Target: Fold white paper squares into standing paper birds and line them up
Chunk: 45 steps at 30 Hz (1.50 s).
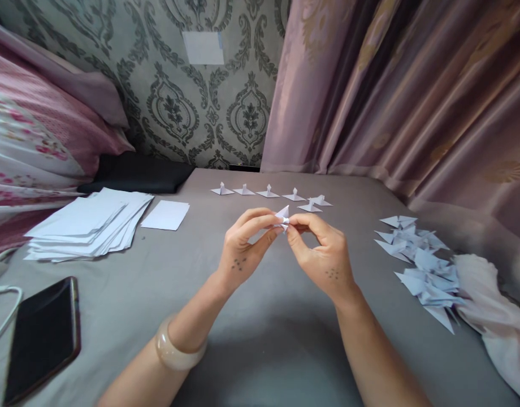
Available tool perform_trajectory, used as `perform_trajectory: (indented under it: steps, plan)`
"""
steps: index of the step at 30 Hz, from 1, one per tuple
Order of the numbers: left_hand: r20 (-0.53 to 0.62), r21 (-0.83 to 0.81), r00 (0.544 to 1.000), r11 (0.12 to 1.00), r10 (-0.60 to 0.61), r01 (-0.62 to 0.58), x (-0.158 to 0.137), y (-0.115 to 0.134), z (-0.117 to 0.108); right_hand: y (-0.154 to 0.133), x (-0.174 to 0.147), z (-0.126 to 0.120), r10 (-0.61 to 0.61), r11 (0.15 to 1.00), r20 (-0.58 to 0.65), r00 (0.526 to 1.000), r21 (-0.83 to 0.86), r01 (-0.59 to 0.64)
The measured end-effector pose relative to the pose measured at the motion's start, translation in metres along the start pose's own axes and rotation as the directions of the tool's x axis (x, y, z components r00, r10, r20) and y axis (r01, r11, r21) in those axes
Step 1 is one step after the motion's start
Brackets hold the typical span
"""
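Observation:
A small folded white paper piece (282, 212) is held up between both hands over the middle of the table, one pointed flap rising above the fingers. My left hand (248, 240) pinches it from the left with thumb and fingers. From the right, my right hand (321, 249) grips its edge between thumb and index finger. The fingertips cover part of the folds. Just beyond the hands, several folded paper figures (268, 191) stand in a row, each with wide pointed sides and an upright middle.
White paper sheets (90, 223) lie stacked at the left, beside a smaller square stack (165, 215). A black phone (43, 339) rests at front left, a dark flat item (141, 172) behind. Folded paper pieces (429, 265) are heaped at right, next to crumpled white cloth (489, 305).

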<state>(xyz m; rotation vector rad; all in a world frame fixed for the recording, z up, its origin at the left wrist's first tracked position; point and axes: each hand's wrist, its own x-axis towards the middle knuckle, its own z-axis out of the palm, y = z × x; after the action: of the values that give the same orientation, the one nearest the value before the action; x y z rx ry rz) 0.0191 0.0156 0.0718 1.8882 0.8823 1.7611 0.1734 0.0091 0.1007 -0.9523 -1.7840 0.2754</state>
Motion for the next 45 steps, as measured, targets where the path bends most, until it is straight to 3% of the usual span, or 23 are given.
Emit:
perform_trajectory:
  steps: [8, 16, 20, 31, 41, 45]
  plan:
    - [-0.013, -0.017, 0.999, 0.999, -0.038, 0.038, 0.000, 0.003, 0.001, -0.001, 0.001, -0.001, -0.028, 1.000, 0.031, 0.999, -0.003, 0.028]
    - [0.012, -0.206, 0.989, 0.968, -0.145, 0.144, -0.001, 0.003, 0.005, -0.001, 0.001, -0.002, -0.026, 1.000, 0.020, 0.999, -0.003, 0.027]
    - [0.015, -0.243, 0.990, 0.960, -0.138, 0.137, -0.003, 0.003, 0.007, -0.004, 0.002, -0.006, -0.059, 0.998, 0.026, 0.998, -0.004, 0.059]
    - [-0.005, -0.040, 1.000, 0.999, -0.014, 0.014, 0.000, 0.004, 0.003, -0.004, 0.003, -0.008, -0.090, 0.996, 0.069, 0.993, 0.025, 0.089]
    - [-0.073, 0.076, 0.989, 0.989, 0.130, -0.124, -0.001, 0.008, 0.007, -0.007, 0.001, -0.005, -0.017, 0.995, -0.031, 0.999, 0.093, 0.020]
    - [-0.075, 0.098, 0.989, 0.988, 0.130, -0.122, -0.001, 0.008, 0.006, -0.008, 0.001, -0.008, -0.112, 0.994, -0.024, 0.993, 0.003, 0.112]
